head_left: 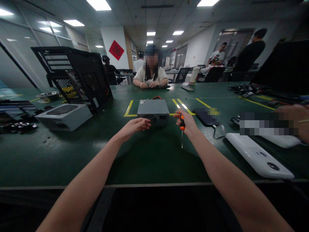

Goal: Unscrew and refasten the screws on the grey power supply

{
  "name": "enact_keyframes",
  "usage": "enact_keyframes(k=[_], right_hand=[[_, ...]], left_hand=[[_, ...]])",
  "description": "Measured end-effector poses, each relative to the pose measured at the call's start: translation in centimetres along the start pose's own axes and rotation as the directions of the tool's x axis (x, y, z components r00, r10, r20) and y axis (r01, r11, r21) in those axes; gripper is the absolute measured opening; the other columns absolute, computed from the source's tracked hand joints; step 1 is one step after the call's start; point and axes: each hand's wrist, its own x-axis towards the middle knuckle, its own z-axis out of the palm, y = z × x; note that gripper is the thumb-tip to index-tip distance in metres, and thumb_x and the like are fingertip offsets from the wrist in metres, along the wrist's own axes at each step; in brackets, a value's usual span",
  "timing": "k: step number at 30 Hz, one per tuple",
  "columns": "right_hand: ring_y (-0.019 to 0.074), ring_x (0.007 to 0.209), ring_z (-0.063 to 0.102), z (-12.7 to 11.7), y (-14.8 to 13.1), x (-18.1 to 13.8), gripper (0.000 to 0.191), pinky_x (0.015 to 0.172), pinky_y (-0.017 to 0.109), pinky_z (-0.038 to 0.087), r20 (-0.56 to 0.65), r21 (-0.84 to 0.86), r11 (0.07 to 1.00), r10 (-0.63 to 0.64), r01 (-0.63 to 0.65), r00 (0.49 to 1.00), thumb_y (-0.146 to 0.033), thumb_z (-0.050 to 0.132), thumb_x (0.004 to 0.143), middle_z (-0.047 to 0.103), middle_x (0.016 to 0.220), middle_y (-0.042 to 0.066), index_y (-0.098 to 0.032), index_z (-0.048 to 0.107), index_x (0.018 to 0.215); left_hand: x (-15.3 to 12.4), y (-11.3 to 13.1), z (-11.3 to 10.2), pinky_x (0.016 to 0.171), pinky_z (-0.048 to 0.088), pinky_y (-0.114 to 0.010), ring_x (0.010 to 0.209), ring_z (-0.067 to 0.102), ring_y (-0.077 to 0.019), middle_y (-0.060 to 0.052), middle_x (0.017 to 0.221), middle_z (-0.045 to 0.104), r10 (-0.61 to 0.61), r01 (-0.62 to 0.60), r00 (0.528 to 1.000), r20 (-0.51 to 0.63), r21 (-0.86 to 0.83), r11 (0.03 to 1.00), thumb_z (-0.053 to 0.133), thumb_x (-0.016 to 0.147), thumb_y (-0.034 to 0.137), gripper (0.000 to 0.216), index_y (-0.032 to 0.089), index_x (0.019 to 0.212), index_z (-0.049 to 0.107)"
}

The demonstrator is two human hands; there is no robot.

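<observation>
A grey computer power supply (153,108) sits on the green table in front of me, its fan grille and power socket facing my side. My left hand (135,126) is beside its front left, fingers stretched out and holding nothing; whether the fingertips touch the casing I cannot tell. To the right of the unit, my right hand (185,120) is closed round an orange and black screwdriver (182,124). Its thin metal shaft points down toward me, the tip apart from the power supply. Reddish wires show behind the unit.
An open black computer case (96,77) and a second power supply (65,117) stand at left, near a metal bowl (48,95). On the right lie a phone (206,116), a white device (259,154) and another person's hand (295,119). A person (152,72) sits opposite.
</observation>
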Motion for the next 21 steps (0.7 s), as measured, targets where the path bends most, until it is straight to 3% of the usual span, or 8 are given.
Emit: enact_keyframes(k=[3,6,13,21], right_hand=[[0.0035,0.036,0.038,-0.2,-0.1,0.0,0.018,0.036,0.017,0.035,-0.012,0.005,1.0,0.005,-0.005,1.0,-0.037,0.05,0.084,0.057,0.063,-0.004,-0.019,0.052,0.079],[0.0034,0.037,0.038,-0.2,-0.2,0.0,0.018,0.036,0.017,0.035,-0.026,0.01,1.0,0.012,-0.012,1.0,-0.036,0.05,0.084,0.056,0.064,-0.003,-0.019,0.052,0.078],[0.0035,0.037,0.038,-0.3,-0.4,-0.1,0.018,0.034,0.017,0.036,-0.029,0.024,1.0,0.021,-0.02,0.999,-0.035,0.05,0.084,0.056,0.064,-0.003,-0.018,0.052,0.078],[0.0029,0.036,0.036,-0.4,-0.6,-0.1,0.023,0.034,0.017,0.033,-0.037,0.037,0.999,0.017,-0.015,0.999,-0.039,0.05,0.084,0.056,0.062,-0.003,-0.018,0.051,0.076]], left_hand=[[-0.5,-0.1,-1.4,0.077,0.045,-0.03,0.088,0.059,-0.0178,-0.007,0.098,0.064,0.023,-0.056,0.996,0.087,0.394,0.917,0.05,0.082,0.038,0.031,0.016,0.101,0.06],[-0.6,-0.7,-2.0,0.074,0.043,-0.028,0.083,0.059,-0.0172,-0.004,0.092,0.064,0.022,-0.123,0.984,0.176,0.588,0.799,0.052,0.08,0.037,0.026,0.019,0.095,0.062],[-0.5,-1.3,-2.1,0.069,0.042,-0.024,0.08,0.058,-0.0157,-0.003,0.09,0.063,-0.059,-0.133,0.959,0.277,0.624,0.77,0.057,0.076,0.034,0.024,0.02,0.094,0.062],[-0.2,-1.9,-1.9,0.063,0.042,-0.023,0.073,0.057,-0.0145,-0.002,0.085,0.063,-0.029,-0.138,0.962,0.273,0.573,0.808,0.06,0.073,0.033,0.024,0.019,0.092,0.062]])
